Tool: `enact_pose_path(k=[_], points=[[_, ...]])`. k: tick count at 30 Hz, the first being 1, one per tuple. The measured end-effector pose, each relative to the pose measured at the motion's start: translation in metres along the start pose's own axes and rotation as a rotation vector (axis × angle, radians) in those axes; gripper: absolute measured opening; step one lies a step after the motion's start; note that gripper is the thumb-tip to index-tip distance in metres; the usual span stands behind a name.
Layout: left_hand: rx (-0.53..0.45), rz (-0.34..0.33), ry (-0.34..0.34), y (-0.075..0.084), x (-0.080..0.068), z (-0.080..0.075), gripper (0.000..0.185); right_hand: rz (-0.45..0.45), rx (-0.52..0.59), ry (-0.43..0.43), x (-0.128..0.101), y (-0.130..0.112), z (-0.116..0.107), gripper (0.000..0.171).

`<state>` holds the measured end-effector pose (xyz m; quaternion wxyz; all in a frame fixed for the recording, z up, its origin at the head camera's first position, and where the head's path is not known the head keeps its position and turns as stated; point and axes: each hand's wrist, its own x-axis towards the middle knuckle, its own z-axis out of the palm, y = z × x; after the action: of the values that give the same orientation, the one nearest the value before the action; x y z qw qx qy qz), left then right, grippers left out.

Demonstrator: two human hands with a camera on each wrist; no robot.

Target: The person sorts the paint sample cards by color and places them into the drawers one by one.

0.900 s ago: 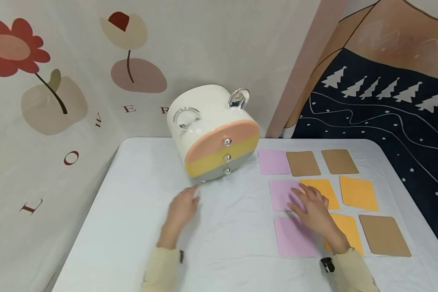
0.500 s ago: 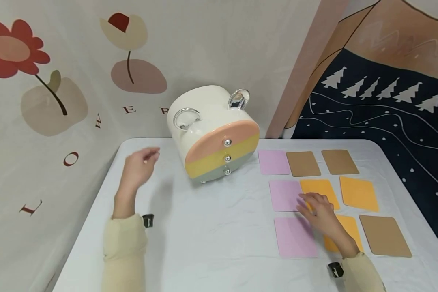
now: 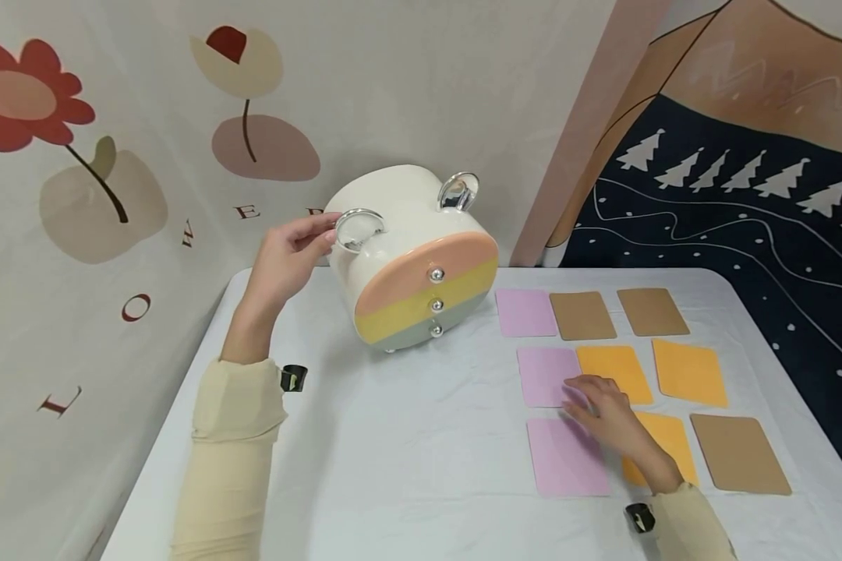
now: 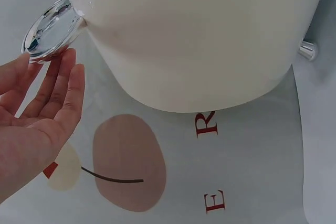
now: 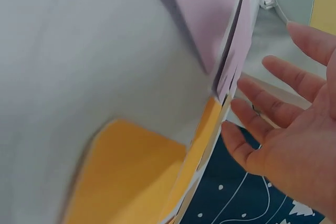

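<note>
A white rounded storage box (image 3: 386, 195) stands at the back of the table, its oval front striped peach, yellow and green with silver knobs. My left hand (image 3: 288, 261) reaches to its left silver ring-shaped ear (image 3: 359, 229), thumb and fingertips right at the rim. In the left wrist view the fingers are fairly straight below the silver ear (image 4: 52, 30). My right hand (image 3: 610, 417) hovers low over the cards, between a pink card (image 3: 547, 374) and an orange card (image 3: 666, 444), fingers spread and slightly bent. Nothing is held in it, as the right wrist view shows.
Several pink, orange and brown cards lie in three rows on the white table (image 3: 421, 483) at the right, including a brown card (image 3: 740, 452) at front right. A second silver ear (image 3: 459, 192) is on the box's right. Printed cloth (image 3: 147, 78) hangs behind.
My left hand has moved from in front of the box, out to the left, then up to the left silver ear. My right hand has shifted slightly down over the cards. The box stays put.
</note>
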<state>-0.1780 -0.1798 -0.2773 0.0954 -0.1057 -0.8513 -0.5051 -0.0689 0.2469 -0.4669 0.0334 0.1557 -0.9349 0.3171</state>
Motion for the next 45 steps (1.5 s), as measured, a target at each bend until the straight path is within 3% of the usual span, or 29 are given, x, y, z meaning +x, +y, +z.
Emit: enact_pose_path(k=[6,13,20,25,30,37,45], points=[[0.001,-0.028,0.016,-0.001,0.003,0.000,0.030,-0.012,0.087,-0.078,0.020,-0.016,-0.008,0.037],[0.003,-0.036,0.015,-0.001,0.004,0.001,0.029,-0.117,0.388,-0.260,0.069,-0.056,-0.027,0.037],[-0.006,-0.069,0.008,0.001,0.005,0.002,0.028,-0.094,0.647,-0.397,0.120,-0.107,-0.034,0.040],[0.009,-0.084,0.004,0.002,0.004,0.002,0.028,-0.118,0.770,-0.446,0.146,-0.132,-0.035,0.047],[0.009,-0.099,0.001,0.004,0.004,0.003,0.028,-0.116,0.843,-0.456,0.164,-0.143,-0.035,0.047],[0.019,-0.095,0.011,0.003,0.004,0.002,0.028,-0.014,0.890,-0.512,0.180,-0.150,-0.036,0.041],[0.025,-0.098,0.006,0.003,0.005,0.004,0.029,-0.008,0.872,-0.528,0.178,-0.153,-0.039,0.036]])
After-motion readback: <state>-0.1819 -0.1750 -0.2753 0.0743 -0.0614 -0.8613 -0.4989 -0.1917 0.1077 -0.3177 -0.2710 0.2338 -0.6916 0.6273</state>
